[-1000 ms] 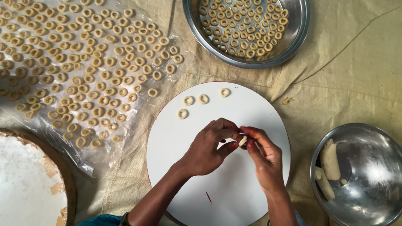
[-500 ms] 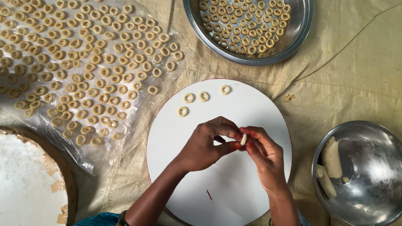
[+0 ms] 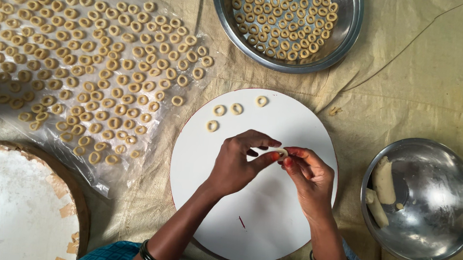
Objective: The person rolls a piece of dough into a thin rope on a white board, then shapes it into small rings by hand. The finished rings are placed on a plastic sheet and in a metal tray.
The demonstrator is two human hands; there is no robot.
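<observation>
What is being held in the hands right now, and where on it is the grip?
A small pale strip of dough, pinched between the fingertips of the left hand and right hand, one at each end, above the white round board.

Both forearms rise from the lower edge of the view and lean toward each other, so the two hands meet at the middle. The left hand (image 3: 234,166) shows its back, knuckles up, with the fingers curled and the thumb and forefinger pressed together at the tips. The right hand (image 3: 307,177) is turned slightly inward, its fingers bent and its fingertips pinched close against those of the left. Dark bangles circle each wrist. Neither palm is visible.
</observation>
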